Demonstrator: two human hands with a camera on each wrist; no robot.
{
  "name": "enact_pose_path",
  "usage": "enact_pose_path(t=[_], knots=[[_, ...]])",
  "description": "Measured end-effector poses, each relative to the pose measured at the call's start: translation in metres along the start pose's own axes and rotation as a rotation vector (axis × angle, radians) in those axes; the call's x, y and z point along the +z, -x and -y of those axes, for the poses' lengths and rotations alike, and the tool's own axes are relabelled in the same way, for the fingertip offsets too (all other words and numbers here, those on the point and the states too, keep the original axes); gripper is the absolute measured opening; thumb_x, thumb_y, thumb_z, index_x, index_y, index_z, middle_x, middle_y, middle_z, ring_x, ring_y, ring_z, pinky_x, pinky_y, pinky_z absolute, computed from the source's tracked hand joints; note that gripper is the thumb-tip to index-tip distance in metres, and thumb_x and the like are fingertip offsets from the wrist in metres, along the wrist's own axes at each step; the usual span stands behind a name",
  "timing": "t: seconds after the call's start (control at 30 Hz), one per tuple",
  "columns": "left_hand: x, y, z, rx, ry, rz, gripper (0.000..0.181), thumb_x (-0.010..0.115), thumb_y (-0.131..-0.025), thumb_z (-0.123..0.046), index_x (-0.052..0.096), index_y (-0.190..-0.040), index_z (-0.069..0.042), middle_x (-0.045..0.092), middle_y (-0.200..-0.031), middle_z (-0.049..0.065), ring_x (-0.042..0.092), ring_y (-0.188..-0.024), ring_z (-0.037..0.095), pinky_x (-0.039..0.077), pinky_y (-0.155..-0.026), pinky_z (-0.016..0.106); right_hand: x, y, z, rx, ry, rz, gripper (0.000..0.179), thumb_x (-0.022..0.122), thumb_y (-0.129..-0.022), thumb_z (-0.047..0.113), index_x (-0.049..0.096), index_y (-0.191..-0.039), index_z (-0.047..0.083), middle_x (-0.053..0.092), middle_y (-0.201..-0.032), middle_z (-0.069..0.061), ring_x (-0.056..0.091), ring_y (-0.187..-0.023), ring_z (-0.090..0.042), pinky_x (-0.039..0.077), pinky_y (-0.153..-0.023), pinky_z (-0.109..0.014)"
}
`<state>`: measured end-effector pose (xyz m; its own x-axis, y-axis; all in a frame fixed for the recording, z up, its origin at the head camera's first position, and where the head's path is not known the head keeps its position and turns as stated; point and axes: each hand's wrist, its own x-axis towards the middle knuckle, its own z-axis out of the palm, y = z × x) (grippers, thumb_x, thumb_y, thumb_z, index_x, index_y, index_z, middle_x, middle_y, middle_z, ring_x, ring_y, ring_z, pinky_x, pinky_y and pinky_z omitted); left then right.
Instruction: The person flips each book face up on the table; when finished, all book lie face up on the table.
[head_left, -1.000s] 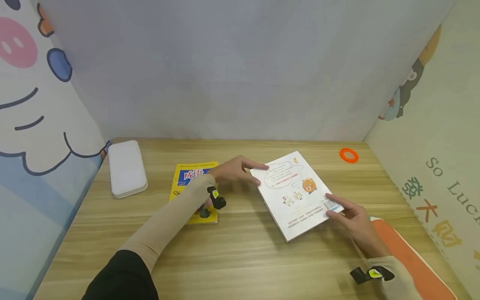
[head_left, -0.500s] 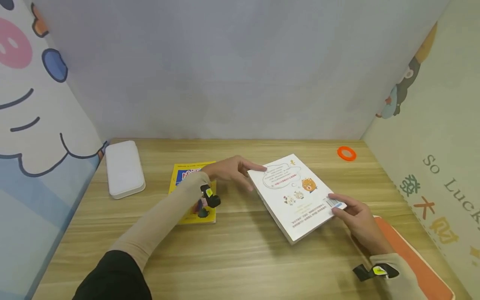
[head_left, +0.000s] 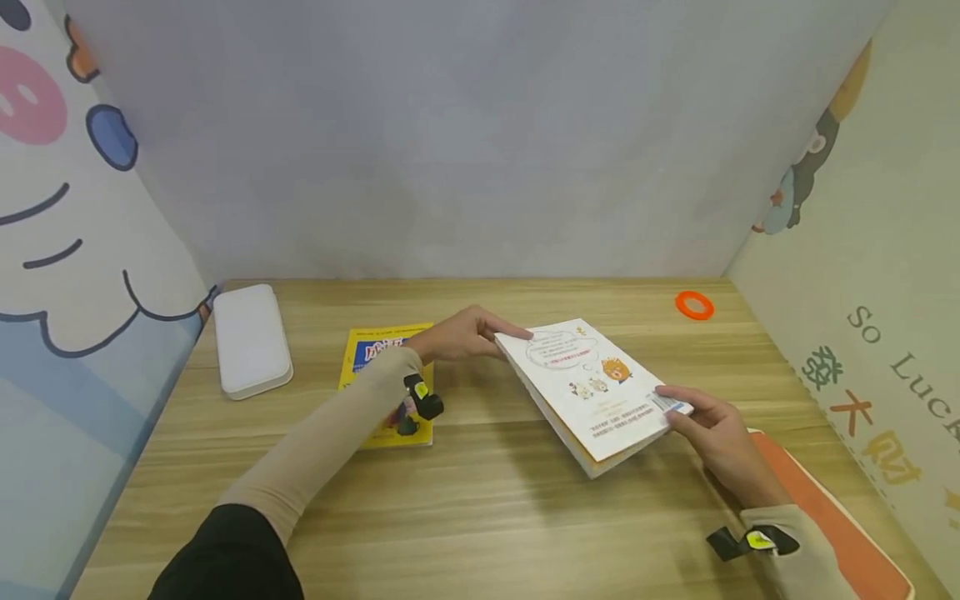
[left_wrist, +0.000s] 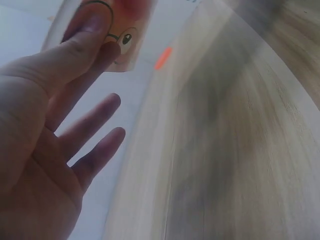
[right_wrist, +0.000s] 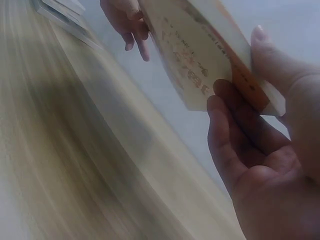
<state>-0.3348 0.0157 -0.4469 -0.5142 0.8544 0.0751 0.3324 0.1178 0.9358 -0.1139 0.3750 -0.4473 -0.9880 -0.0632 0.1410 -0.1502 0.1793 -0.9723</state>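
Note:
Both hands hold up a white book (head_left: 570,379), tilted above the wooden table. Its white cover, with a cartoon animal and a barcode, faces upward in the head view. At its far left corner, my left hand (head_left: 468,333) pinches it between thumb and finger; the left wrist view shows other fingers spread away from the book. My right hand (head_left: 716,442) grips the near right corner, thumb on one face and fingers on the other, as the right wrist view shows. A yellow book (head_left: 420,431) lies flat on the table, partly hidden under my left forearm.
A white rounded case (head_left: 253,342) lies at the table's back left. Near the back right is an orange ring (head_left: 707,313). An orange flat item with a pale edge (head_left: 817,508) lies partly under my right forearm. Printed walls border both sides.
The white book has tilted further, its near edge rising so the page edges show more. Both hands keep their hold on its corners and have shifted only slightly.

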Motion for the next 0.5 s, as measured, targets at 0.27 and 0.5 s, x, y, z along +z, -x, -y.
enact_pose_path(t=[0.27, 0.5], knots=[[0.0032, -0.0015, -0.0025, 0.038, 0.002, -0.051, 0.037, 0.075, -0.092, -0.003, 0.071, -0.128, -0.003, 0.070, -0.133, 0.014, 0.068, -0.123, 0.022, 0.054, -0.100, 0.031, 0.0008, -0.0001, 0.0012, -0.037, -0.071, 0.009, 0.037, 0.054, -0.103, -0.003, 0.062, -0.138, 0.003, 0.069, -0.126, 0.014, 0.068, -0.106, 0.002, 0.058, -0.086, -0.017], [0.0025, -0.0019, -0.0033, 0.066, 0.038, -0.051, 0.031, 0.067, -0.097, -0.002, 0.071, -0.129, -0.004, 0.077, -0.101, 0.026, 0.066, -0.073, 0.009, 0.037, -0.060, 0.024, 0.0007, 0.0005, 0.0010, -0.183, -0.135, 0.059, 0.051, 0.062, -0.092, -0.017, 0.055, -0.141, -0.007, 0.067, -0.134, 0.007, 0.067, -0.108, -0.001, 0.057, -0.084, -0.016]])
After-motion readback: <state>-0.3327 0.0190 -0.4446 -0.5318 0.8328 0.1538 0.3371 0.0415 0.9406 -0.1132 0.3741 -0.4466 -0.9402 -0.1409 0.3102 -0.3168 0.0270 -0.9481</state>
